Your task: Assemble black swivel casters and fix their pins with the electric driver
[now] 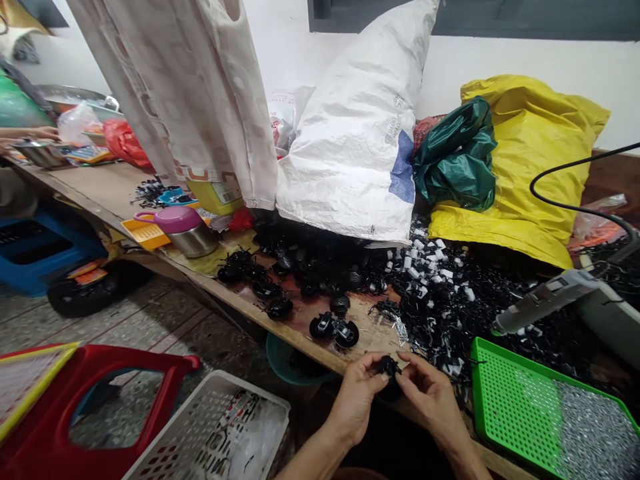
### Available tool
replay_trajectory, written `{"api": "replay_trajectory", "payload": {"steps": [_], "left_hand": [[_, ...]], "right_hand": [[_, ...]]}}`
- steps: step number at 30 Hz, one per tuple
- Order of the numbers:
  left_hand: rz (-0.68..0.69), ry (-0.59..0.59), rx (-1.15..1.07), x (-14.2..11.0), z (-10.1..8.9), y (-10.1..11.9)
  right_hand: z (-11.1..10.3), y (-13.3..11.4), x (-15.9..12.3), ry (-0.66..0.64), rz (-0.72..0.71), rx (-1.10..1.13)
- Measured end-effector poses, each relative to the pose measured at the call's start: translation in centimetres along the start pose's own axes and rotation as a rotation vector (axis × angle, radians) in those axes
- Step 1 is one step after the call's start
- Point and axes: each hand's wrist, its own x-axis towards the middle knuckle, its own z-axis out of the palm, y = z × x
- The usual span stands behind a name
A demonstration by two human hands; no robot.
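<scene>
Between my two hands, just over the table's front edge, is a small black plastic part with a rounded shape (389,368). My left hand (357,393) grips it from the left with thumb and fingers. On its other side, my right hand (427,387) has its thumb and fingertips pressed against the part; anything smaller in those fingertips is hidden. Two round black assemblies with silvery pieces (334,328) lie just beyond my hands. A few thin metal pins (400,328) rest beside a heap of small black and white plastic parts (430,293).
A green perforated tray (515,393) of small metal pieces stands at right, beneath a grey electric screwdriver (545,300). White (345,133) and yellow sacks (535,160) lean at the back. A purple-lidded flask (185,230) stands left. Below are a white basket (215,427) and red chair (125,373).
</scene>
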Motion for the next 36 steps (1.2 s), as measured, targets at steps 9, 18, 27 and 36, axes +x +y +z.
{"api": "replay_trajectory", "payload": {"steps": [9, 18, 27, 36], "left_hand": [[-0.064, -0.032, 0.102, -1.0, 0.5, 0.8], [-0.049, -0.072, 0.074, -1.0, 0.8, 0.9], [-0.06, -0.06, -0.008, -0.5, 0.5, 0.7], [-0.027, -0.079, 0.004, -0.5, 1.1, -0.1]], "right_hand": [[-0.8, -0.7, -0.5, -0.141, -0.274, -0.322], [-0.1, -0.3, -1.0, 0.004, -0.484, -0.448], [0.2, -1.5, -0.6, -0.018, -0.342, -0.318], [-0.6, -0.5, -0.2, -0.034, -0.182, -0.243]]}}
